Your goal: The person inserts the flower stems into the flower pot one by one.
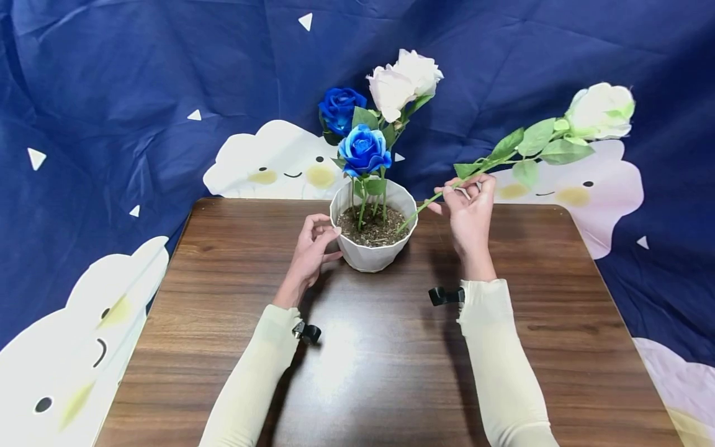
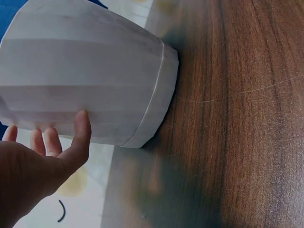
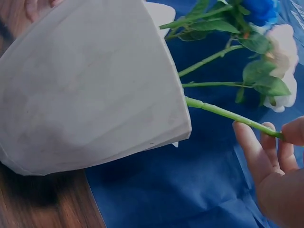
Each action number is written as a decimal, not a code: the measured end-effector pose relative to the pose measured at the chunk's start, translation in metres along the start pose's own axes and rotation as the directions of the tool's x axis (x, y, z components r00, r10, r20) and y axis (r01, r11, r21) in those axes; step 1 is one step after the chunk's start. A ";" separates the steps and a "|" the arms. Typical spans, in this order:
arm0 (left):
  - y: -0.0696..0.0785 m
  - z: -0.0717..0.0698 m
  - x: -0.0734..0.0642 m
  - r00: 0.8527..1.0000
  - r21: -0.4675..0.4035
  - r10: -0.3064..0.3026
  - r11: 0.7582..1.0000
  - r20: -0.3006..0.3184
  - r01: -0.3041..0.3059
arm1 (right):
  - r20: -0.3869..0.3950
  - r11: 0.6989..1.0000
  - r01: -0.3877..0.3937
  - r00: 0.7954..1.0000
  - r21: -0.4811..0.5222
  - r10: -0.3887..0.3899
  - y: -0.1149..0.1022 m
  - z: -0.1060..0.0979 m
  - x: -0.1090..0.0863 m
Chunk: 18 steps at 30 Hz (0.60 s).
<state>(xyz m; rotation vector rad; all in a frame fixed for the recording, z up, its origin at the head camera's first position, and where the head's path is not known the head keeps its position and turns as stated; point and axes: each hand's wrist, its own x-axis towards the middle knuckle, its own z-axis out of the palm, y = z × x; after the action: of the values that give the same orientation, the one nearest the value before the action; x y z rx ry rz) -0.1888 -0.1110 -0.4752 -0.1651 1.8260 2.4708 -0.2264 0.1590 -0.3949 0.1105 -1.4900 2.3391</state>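
A white faceted flowerpot (image 1: 373,257) of soil stands near the table's far edge. My left hand (image 1: 316,251) rests against its left side; the left wrist view shows the thumb (image 2: 82,126) on the pot wall, fingers spread. Between thumb and fingers, my right hand (image 1: 469,214) pinches the green stem (image 1: 427,203) of a white rose (image 1: 600,112). That stem leans far to the right, its lower end at the soil inside the right rim. Two blue roses (image 1: 365,150) and some white blooms (image 1: 404,84) rise from the pot.
The brown wooden table (image 1: 385,372) carries the pot. Behind it hangs a dark blue cloth (image 1: 112,68) printed with smiling clouds and small white triangles. A black wrist mount (image 1: 445,296) sits on the right sleeve, another (image 1: 307,333) on the left.
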 end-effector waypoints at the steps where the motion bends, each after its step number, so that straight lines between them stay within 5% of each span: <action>1: 0.000 0.000 0.000 1.000 0.001 -0.001 1.000 0.000 0.001 | 0.009 1.000 -0.001 1.000 -0.018 0.001 0.001 0.001 0.001; 18: 0.000 -0.001 0.000 1.000 0.005 0.004 1.000 -0.004 -0.004 | 0.099 0.965 0.033 0.995 -0.260 -0.008 0.016 0.019 0.008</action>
<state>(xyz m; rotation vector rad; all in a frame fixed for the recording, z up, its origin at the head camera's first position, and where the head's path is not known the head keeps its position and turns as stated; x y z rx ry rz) -0.1887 -0.1120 -0.4754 -0.1666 1.8357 2.4697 -0.2419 0.1381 -0.3978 0.1724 -1.8207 2.1249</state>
